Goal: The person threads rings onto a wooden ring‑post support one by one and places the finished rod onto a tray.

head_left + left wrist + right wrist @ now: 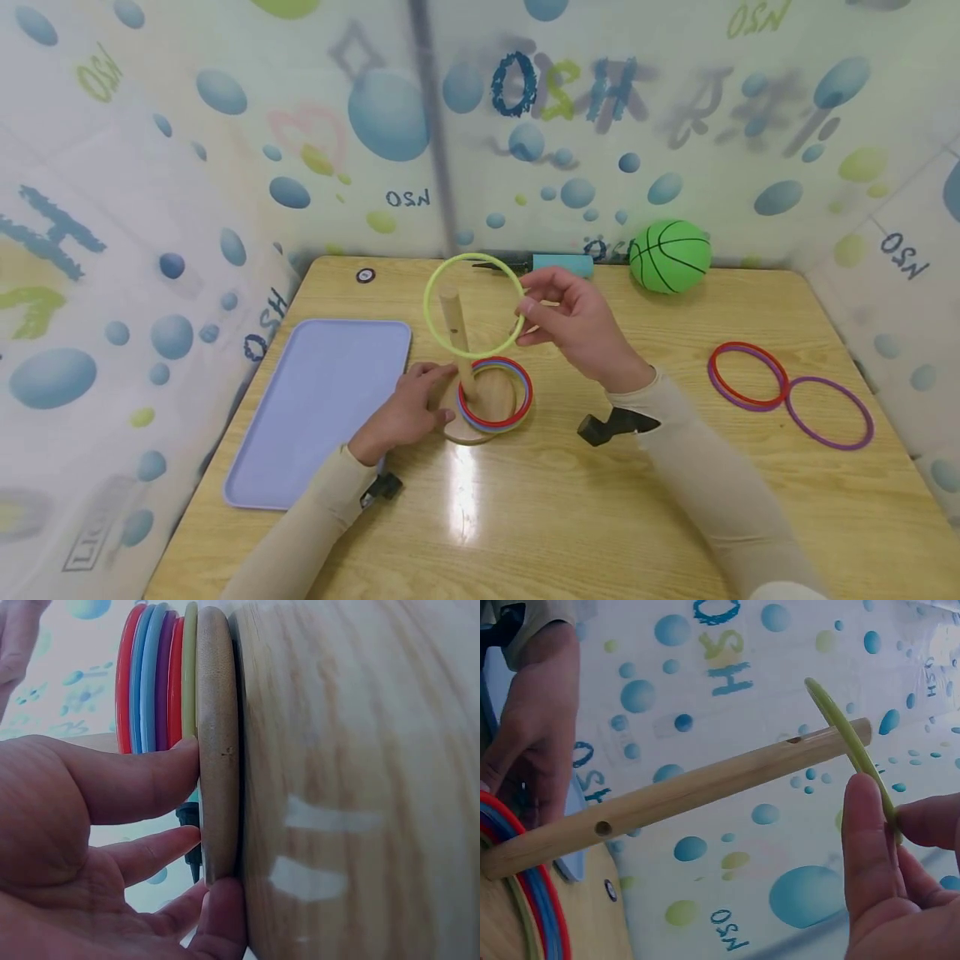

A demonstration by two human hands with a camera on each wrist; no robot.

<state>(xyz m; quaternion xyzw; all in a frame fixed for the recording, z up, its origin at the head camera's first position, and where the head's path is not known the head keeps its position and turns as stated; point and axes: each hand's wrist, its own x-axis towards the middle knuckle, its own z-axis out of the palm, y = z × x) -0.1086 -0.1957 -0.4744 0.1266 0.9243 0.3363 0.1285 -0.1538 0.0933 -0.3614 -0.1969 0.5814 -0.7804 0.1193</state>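
Ring (849, 736), yellow-green, rim pinched by right hand (566, 317), seemingly around tip of post (705, 788) though depth is hard to judge, should handle light, stiff, slightly slick, so edge hold suits; left hand (405, 408) grips base (217, 750).

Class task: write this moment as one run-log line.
right hand: pinches yellow-green ring around peg near tip | left hand: touches wooden base | stacked rings: around peg | loose rings: three, at right
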